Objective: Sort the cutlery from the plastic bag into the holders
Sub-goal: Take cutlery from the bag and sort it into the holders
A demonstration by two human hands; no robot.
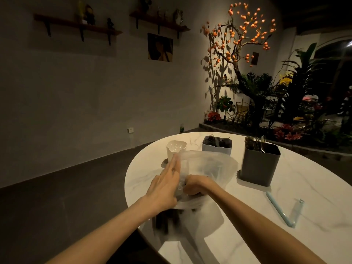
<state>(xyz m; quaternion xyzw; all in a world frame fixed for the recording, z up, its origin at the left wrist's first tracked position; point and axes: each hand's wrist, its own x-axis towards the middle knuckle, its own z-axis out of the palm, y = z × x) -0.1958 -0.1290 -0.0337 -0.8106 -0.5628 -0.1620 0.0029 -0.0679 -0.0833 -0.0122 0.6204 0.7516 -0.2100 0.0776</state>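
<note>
A clear plastic bag [207, 164] lies on the white marble table [285, 187] in front of three holders. My left hand [163, 185] lies with straight fingers against the bag's left side and mouth. My right hand [196, 184] is curled, gripping the bunched plastic near the bag's middle. Dark cutlery [165, 220] shows blurred under the bag near the table's front edge. The cream holder [176, 149] looks empty. The pale blue holder [217, 144] has dark cutlery in it. The dark grey holder [260, 164] has metal pieces.
A pale blue bent straw-like rod [280, 210] lies on the table to the right. The table's rounded edge [131, 164] falls off to the left onto dark floor. Plants and a lit tree [247, 73] stand behind the table.
</note>
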